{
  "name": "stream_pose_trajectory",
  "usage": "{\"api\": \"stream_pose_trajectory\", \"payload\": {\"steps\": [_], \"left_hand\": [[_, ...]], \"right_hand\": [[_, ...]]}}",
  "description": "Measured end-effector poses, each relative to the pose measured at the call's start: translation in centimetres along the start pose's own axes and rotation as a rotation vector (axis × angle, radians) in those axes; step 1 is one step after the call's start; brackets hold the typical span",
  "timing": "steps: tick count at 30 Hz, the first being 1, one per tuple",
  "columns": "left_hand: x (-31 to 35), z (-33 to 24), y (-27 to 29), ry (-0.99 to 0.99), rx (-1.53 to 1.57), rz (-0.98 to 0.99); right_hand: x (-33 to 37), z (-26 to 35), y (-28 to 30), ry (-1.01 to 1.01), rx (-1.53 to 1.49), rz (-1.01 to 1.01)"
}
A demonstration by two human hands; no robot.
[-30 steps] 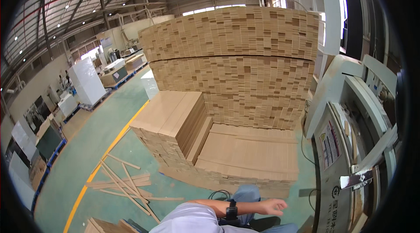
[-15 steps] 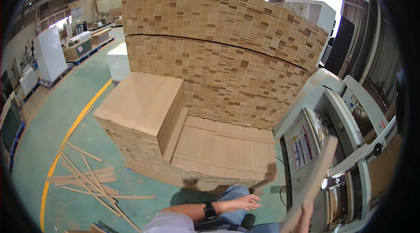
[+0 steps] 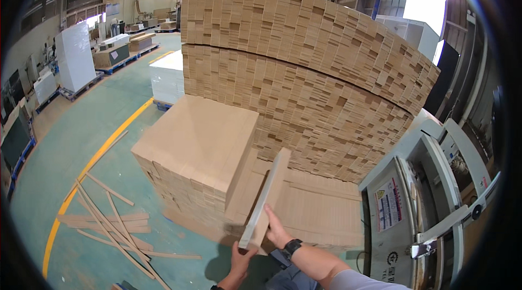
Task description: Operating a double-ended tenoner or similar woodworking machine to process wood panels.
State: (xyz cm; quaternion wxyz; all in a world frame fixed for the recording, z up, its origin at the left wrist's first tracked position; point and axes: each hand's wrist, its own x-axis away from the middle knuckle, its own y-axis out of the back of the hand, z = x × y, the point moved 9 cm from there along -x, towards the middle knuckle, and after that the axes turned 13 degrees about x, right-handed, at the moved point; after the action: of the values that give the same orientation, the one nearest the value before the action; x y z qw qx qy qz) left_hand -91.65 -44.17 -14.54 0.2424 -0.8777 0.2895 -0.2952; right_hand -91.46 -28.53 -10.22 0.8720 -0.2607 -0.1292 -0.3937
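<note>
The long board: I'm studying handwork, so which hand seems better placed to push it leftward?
Probably the right hand: it is at the right side of the long board, partway along. The left hand is at the near end.

A: What is seen on the tall stack (image 3: 304,67)?
B: Tan, irregularly checked with darker brown.
A: And on the board (image 3: 276,185)?
B: Tan is also shown, edged with pale grey.
A: How is the floor (image 3: 92,127) coloured?
B: Green, striped by a yellow line (image 3: 126,125).
</note>
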Motion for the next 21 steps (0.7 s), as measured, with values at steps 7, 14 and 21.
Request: {"api": "stream_pose_trajectory", "payload": {"steps": [7,14,21], "left_hand": [[-3.1,-0.2,8.7,0.005,0.14,-0.311],[-7.4,3.2,10.5,0.091,0.258,-0.206],[-14.0,1.5,5.1,0.042,0.34,-0.216]], "right_hand": [[-5.7,-10.0,-3.9,-0.312,0.247,0.154],[-8.7,-9.0,-5.2,-0.135,0.672,-0.053],[-14.0,-2.9,-6.2,-0.047,0.635,0.116]]}}
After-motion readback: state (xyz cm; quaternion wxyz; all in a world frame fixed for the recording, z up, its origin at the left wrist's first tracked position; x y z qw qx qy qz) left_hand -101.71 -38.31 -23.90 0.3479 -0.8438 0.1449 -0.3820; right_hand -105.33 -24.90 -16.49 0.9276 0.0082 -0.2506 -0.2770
